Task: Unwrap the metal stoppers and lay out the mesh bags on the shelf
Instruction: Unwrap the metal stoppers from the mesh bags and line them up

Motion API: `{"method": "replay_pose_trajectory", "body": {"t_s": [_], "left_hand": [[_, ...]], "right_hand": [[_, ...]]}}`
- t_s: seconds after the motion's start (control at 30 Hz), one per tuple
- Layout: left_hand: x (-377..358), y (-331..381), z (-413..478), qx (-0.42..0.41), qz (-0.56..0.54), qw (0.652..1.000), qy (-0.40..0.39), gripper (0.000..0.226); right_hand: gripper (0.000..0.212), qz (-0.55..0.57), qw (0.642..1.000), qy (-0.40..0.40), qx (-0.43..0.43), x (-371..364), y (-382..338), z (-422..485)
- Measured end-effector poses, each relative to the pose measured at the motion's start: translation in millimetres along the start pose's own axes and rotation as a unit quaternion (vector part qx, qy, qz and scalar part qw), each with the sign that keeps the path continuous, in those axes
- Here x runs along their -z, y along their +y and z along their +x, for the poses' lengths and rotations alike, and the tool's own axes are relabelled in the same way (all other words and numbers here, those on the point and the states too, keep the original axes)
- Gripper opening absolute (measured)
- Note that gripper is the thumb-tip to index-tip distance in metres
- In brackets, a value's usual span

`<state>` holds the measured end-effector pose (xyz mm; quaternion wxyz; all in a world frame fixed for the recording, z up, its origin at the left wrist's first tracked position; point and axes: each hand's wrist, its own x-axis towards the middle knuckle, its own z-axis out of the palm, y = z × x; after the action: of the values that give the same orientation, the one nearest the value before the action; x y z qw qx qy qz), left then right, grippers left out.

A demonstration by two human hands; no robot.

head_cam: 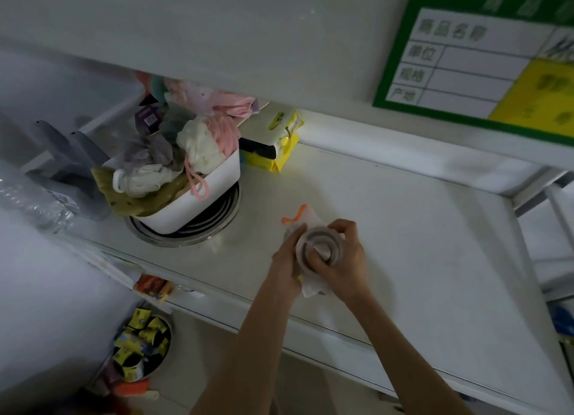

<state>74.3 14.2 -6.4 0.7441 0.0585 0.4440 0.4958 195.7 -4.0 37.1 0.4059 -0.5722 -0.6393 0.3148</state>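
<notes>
A round metal stopper (pixel 321 245) is held just above the white shelf (pixel 419 228), between both hands. My left hand (pixel 287 259) grips its left side together with a white mesh bag (pixel 306 217) that has an orange drawstring. My right hand (pixel 344 259) wraps the stopper's right side, thumb pressed into its centre. A fold of the white bag hangs out below my palms. Whether the stopper is inside the bag or lying on it is unclear.
A white tub (pixel 198 197) full of bath sponges and mesh bags sits on round metal rings (pixel 214 220) at the left. Yellow packets (pixel 273 147) lie behind it. A green label sign (pixel 478 57) hangs on the shelf above. A bowl of small packets (pixel 141 344) sits lower left.
</notes>
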Motion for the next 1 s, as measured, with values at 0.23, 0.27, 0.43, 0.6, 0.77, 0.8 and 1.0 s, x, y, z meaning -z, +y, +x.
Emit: {"method": "replay_pose_trajectory", "body": {"t_s": [0.23,0.27,0.43,0.6,0.77,0.8,1.0], "left_hand": [[-12.7,-10.1,-5.1,-0.167,0.022,0.985,0.022,0.062],[-13.3,-13.0,-5.8,-0.204,0.041,0.977,0.045,0.054],[-23.4,-27.4,-21.2,-0.272,0.111,0.948,0.122,0.042],[-21.6,-46.2,-19.4,-0.285,0.218,0.929,0.086,0.037],[-15.2,-61.2,-18.6,-0.218,0.208,0.953,0.032,0.057],[-15.1,-63.2,-20.1,-0.204,0.204,0.957,0.019,0.056],[-33.1,-63.9,-45.8,-0.231,0.228,0.945,-0.050,0.059]], "right_hand": [[0.017,0.167,0.976,0.071,-0.117,8.2,-2.4,0.5],[0.013,0.191,0.969,0.080,-0.134,8.4,-2.1,-1.8],[0.017,0.290,0.917,0.137,-0.239,8.5,-1.1,-8.2],[0.016,0.329,0.887,0.135,-0.295,14.7,-1.9,-11.6],[0.019,0.332,0.877,0.131,-0.321,24.8,2.3,-11.3],[0.019,0.334,0.876,0.132,-0.322,26.5,3.4,-11.2],[0.024,0.324,0.877,0.124,-0.332,35.0,9.2,-9.7]]}}
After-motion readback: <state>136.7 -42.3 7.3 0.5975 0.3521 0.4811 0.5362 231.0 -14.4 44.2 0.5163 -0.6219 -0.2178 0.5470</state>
